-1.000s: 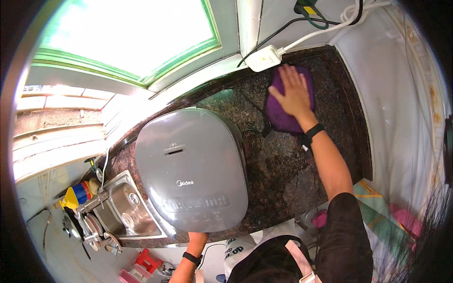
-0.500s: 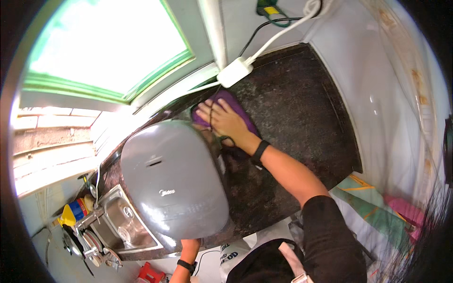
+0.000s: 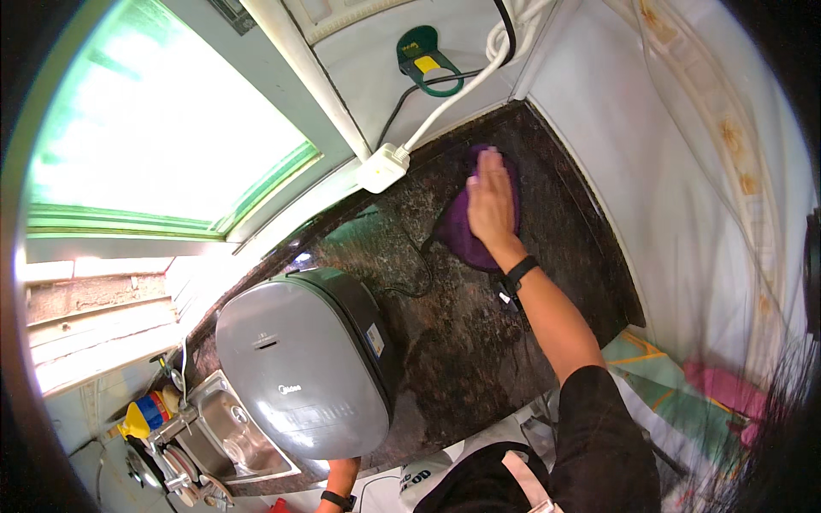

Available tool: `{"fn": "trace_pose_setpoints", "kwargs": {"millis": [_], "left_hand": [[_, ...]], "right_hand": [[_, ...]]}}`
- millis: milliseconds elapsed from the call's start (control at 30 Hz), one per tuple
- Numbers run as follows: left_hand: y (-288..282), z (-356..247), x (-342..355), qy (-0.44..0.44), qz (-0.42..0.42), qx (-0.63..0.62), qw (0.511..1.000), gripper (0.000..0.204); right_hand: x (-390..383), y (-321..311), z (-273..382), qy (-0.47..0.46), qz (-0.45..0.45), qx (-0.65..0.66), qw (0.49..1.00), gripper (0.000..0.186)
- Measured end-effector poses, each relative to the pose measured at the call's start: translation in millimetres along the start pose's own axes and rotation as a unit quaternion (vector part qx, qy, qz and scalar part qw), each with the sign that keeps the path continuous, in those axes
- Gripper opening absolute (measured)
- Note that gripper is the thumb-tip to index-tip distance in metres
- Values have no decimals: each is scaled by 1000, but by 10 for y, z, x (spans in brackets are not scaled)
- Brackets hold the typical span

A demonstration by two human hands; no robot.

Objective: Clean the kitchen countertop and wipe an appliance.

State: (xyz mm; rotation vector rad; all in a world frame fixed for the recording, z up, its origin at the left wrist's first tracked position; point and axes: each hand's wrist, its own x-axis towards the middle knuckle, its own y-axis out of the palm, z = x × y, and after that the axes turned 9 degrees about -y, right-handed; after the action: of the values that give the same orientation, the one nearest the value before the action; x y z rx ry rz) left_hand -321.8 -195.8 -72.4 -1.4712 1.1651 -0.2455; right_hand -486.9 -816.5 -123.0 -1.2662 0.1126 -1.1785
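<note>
My right hand [image 3: 493,203] lies flat on a purple cloth [image 3: 459,229], its fingers stretched out toward the far edge of the dark speckled countertop [image 3: 462,342]. Left of it stands a grey rice cooker [image 3: 299,368] with a rounded glossy lid, closed. My left hand [image 3: 343,473] is at the cooker's near side, where its fingers are hidden under the cooker's edge. A thin black cord [image 3: 419,286] runs over the counter between the cooker and the cloth.
A white power strip [image 3: 383,168] with cables rests at the back wall, near a dark green hook-shaped holder [image 3: 419,51]. At lower left sits a steel sink [image 3: 231,427] beside a dish rack [image 3: 175,466]. A window [image 3: 162,120] stands at far left.
My right hand has slid the purple cloth rightward, away from the cooker, onto the middle of the counter. The cord and the cooker's right side now show. My left hand stays beside the cooker.
</note>
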Motion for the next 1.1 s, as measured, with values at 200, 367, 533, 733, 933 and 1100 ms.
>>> {"fn": "trace_pose_setpoints", "kwargs": {"millis": [200,367,533,733,933,1100], "left_hand": [[71,29,-124,-31,-7,-22,999,35],[178,197,-192,-22,11,84,996,38],[150,163,-96,-37,19,41,998,38],[10,-19,-91,21,-40,34,998,23],[22,-42,-39,-33,-11,82,996,26],[-47,-130,8,-39,-29,20,999,26]], "right_hand": [[279,7,-60,48,115,-9,992,54],[239,109,-44,7,155,-89,984,54],[108,-165,-112,-106,203,-60,972,52],[-370,-927,-450,-175,287,-46,941,54],[-822,-1161,-530,-120,260,-82,955,55],[-1540,-1460,555,-165,337,-11,927,62]]}}
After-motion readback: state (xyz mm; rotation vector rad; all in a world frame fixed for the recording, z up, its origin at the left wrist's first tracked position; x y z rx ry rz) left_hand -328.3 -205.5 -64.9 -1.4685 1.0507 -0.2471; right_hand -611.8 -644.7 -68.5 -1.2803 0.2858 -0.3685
